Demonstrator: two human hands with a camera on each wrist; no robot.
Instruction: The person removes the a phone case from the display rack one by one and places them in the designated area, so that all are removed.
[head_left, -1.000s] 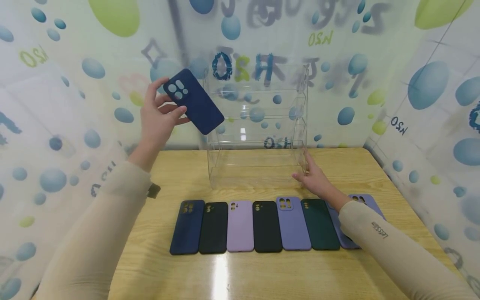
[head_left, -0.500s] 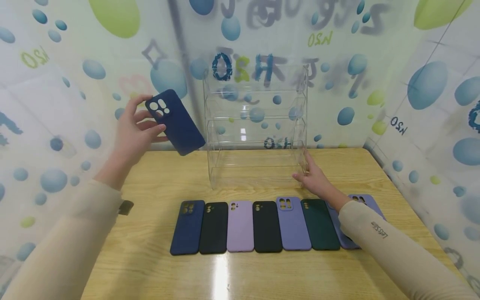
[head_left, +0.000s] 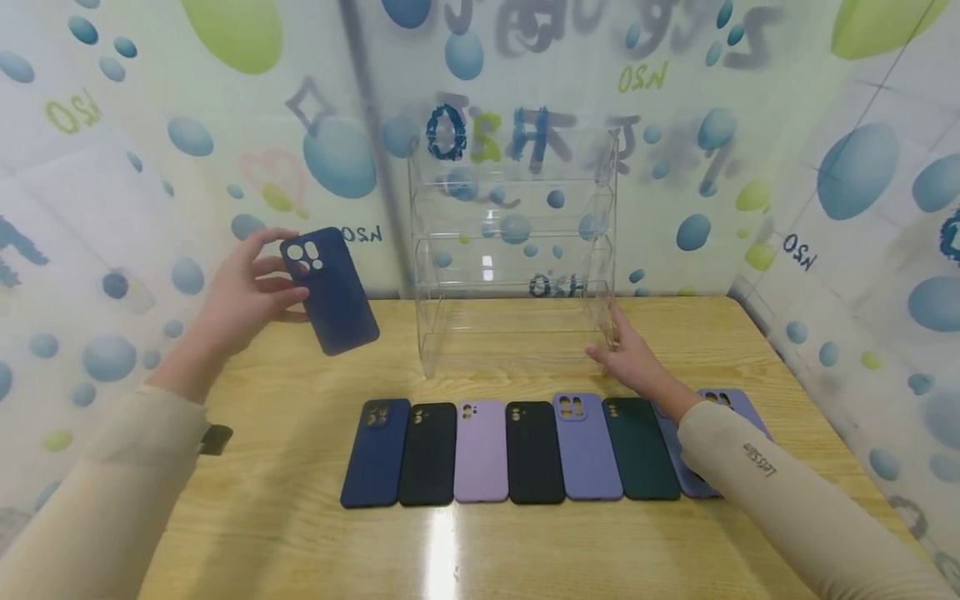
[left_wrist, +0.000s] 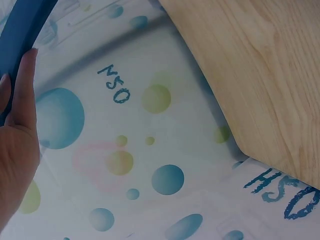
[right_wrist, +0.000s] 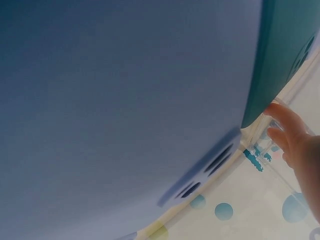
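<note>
My left hand (head_left: 243, 292) pinches a dark blue phone case (head_left: 337, 292) by its edge, left of the rack. The case is tilted, camera cutouts uppermost, and hangs above the table. In the left wrist view only a strip of that phone case (left_wrist: 20, 35) shows beside the fingers. A clear acrylic display rack (head_left: 517, 333) with several tiers stands at the back of the table. My right hand (head_left: 630, 354) holds the lower right side of this rack, thumb inside the panel; some fingers are hidden. The right wrist view shows the same hand (right_wrist: 300, 155) at the rack.
Several phone cases lie in a row before the rack: dark blue (head_left: 377, 454), black (head_left: 427, 454), pink (head_left: 482, 454), another black (head_left: 536, 454), purple (head_left: 590, 454) and dark green (head_left: 642, 450). A further purple case (head_left: 742, 408) is partly under the right forearm. Patterned curtains surround the wooden table (head_left: 570, 550).
My left hand has moved down and to the left with the blue phone case, away from the rack, and the case has turned more upright. The right hand has stayed put.
</note>
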